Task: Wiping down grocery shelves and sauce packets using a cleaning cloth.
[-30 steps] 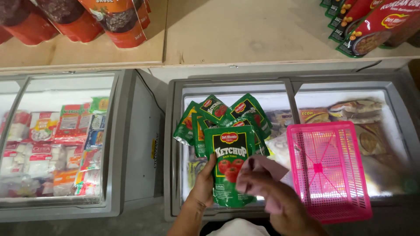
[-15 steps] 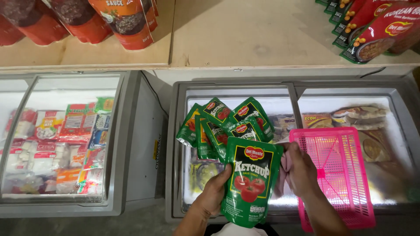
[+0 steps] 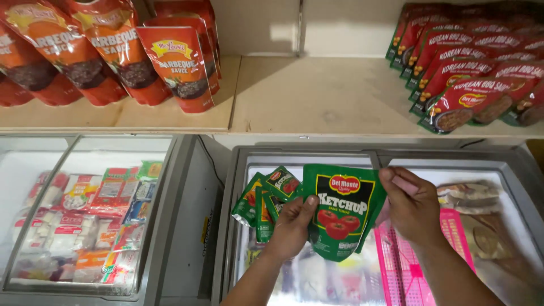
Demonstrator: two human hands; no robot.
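Green ketchup pouch (image 3: 339, 211) held upright in mid-air above the right chest freezer (image 3: 238, 187), over its sliding glass lid. Left hand (image 3: 292, 226) closed on the pouch's lower left edge, thumb across the front. Right hand (image 3: 412, 208) closed on the upper right corner, pinching it with something pale pink tucked under the fingers; cannot tell what that is.

More green ketchup pouches (image 3: 266, 198) stacked loosely on the glass near the freezer's left edge, some tilted and overlapping, just beside the left hand. Pink plastic basket (image 3: 396, 255) lying on the glass toward the lid's right half, under the right wrist. Frozen packs visible through the glass below.

Wooden shelf (image 3: 317, 96) above the freezers: bare middle, red barbecue sauce pouches (image 3: 175, 65) at the left end, dark red sauce pouches (image 3: 464, 68) in a leaning row at the right end. Second freezer (image 3: 170, 170) to the left with packaged frozen goods (image 3: 85, 221) under glass.

Risks, judged from the grip: only edge and corner pinches on a soft, full pouch, so likely to sag or slip out if one hand lets go. Left forearm close to the loose stack; a nudge could slide pouches off the freezer's left edge. Extra item in the right hand weakens that pinch. Pouch set down on the shelf could flop over against the leaning rows.
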